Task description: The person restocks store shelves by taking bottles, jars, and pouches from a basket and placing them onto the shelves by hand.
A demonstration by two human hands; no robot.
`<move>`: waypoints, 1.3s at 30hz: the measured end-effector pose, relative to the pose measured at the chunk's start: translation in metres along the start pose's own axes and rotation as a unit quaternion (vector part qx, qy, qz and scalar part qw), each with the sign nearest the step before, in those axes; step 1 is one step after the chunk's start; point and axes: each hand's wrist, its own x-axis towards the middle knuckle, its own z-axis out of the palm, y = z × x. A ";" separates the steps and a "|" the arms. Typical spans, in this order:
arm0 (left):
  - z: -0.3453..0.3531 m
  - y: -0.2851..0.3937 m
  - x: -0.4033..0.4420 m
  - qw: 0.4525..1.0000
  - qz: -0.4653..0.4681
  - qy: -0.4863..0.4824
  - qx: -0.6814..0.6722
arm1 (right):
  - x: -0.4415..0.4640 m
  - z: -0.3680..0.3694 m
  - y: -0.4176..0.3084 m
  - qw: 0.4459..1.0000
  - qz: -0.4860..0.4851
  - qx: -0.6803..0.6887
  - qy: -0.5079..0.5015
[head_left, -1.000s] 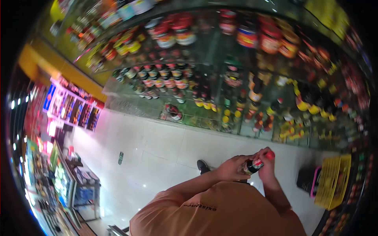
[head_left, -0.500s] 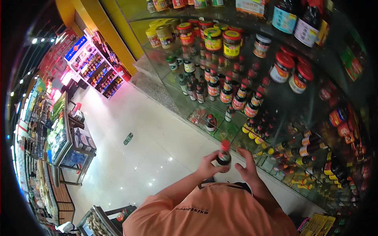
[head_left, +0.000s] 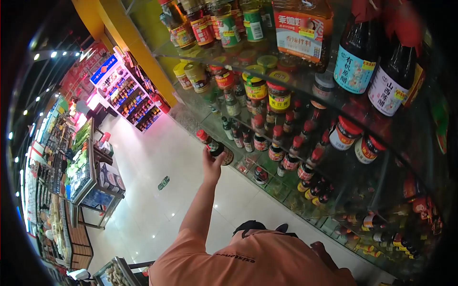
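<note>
My left hand [head_left: 212, 165] is raised out in front, its fingers closed around a sauce bottle [head_left: 223, 153] with a red cap and dark contents. The bottle tilts, its cap pointing up and left, close to the edge of the glass shelving [head_left: 267, 190]. Small red-capped sauce bottles [head_left: 275, 151] stand in rows on the shelf just right of it. On the right, my right arm [head_left: 324, 255] hangs low beside the orange shirt, in shadow. Its fingers cannot be made out.
Above, the shelves carry yellow-lidded jars [head_left: 255, 86], red-lidded jars [head_left: 345, 132] and large dark vinegar bottles [head_left: 355, 59]. A lit display rack [head_left: 129, 93] stands beyond the pale tiled floor [head_left: 152, 167]. A produce stand [head_left: 90, 176] is on the left.
My left hand has carried the bottle up and left, toward the shelf. My right hand has dropped from beside the bottle to my side. The view has shifted closer to the upper shelves.
</note>
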 end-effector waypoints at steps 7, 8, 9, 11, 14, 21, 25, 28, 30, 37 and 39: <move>0.007 -0.029 0.094 0.999 0.043 0.003 0.029 | -0.018 -0.013 -0.017 0.955 0.117 0.202 0.185; 0.006 -0.036 0.107 0.998 0.053 0.010 0.045 | -0.020 -0.011 -0.029 0.944 0.108 0.240 0.197; 0.004 -0.041 0.121 0.998 0.043 -0.006 0.041 | -0.019 -0.005 -0.033 0.942 0.109 0.244 0.202; 0.004 -0.053 0.145 0.999 0.030 -0.015 0.011 | -0.017 0.013 -0.042 0.930 0.099 0.272 0.228; -0.005 -0.078 0.176 0.999 0.013 -0.027 0.016 | -0.023 0.051 -0.057 0.914 0.110 0.307 0.240; -0.006 -0.093 0.217 0.997 -0.011 -0.077 0.020 | -0.024 0.138 -0.079 0.902 0.133 0.337 0.234; -0.007 -0.107 0.231 0.991 0.052 -0.113 0.040 | -0.031 0.173 -0.102 0.900 0.151 0.320 0.256; -0.007 -0.108 0.236 0.990 0.022 -0.131 0.036 | -0.034 0.194 -0.115 0.886 0.149 0.346 0.271; -0.008 -0.112 0.237 0.989 0.026 -0.146 0.020 | -0.035 0.202 -0.123 0.883 0.150 0.352 0.272; -0.008 -0.122 0.234 0.987 0.007 -0.158 -0.005 | -0.035 0.221 -0.133 0.852 0.164 0.396 0.301; -0.014 -0.136 0.235 0.986 0.009 -0.164 0.006 | -0.040 0.223 -0.132 0.851 0.170 0.397 0.299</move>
